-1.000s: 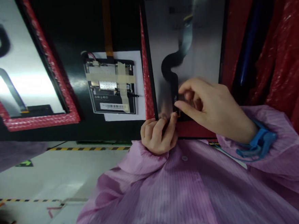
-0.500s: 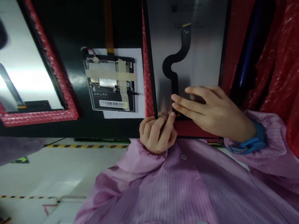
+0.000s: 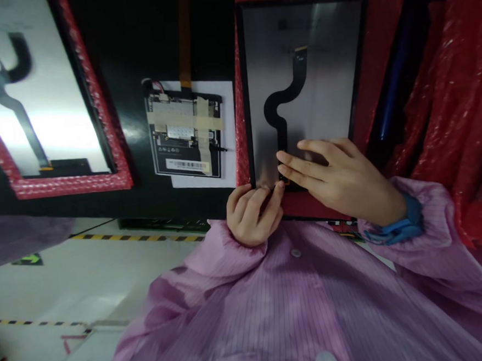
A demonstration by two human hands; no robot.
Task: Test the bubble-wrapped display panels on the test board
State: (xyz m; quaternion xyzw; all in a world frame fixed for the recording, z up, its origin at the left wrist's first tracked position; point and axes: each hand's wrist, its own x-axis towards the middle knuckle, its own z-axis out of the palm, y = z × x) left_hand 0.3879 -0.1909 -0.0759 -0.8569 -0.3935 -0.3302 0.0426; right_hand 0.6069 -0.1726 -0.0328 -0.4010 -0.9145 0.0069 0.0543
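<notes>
A display panel lies face down in front of me, its grey metallic back framed by a dark border. A black S-shaped flex cable runs down this back to a small connector at the lower edge. My left hand is closed at the panel's lower left edge, fingers curled and index fingertip beside the cable's lower end; what lies under the fingertips is hidden. Fingers stretched out, my right hand rests on the panel's lower part, with two fingertips touching the cable just above the connector.
Red bubble wrap lies under the panel, with more red wrap heaped at right beside a blue pen-like object. Left of the panel, a taped circuit board assembly sits on white paper. Another panel lies farther left.
The camera view has shifted slightly, so the panels and board appear a little to the right or lower. Both hands keep nearly the same place and pose on the panel.
</notes>
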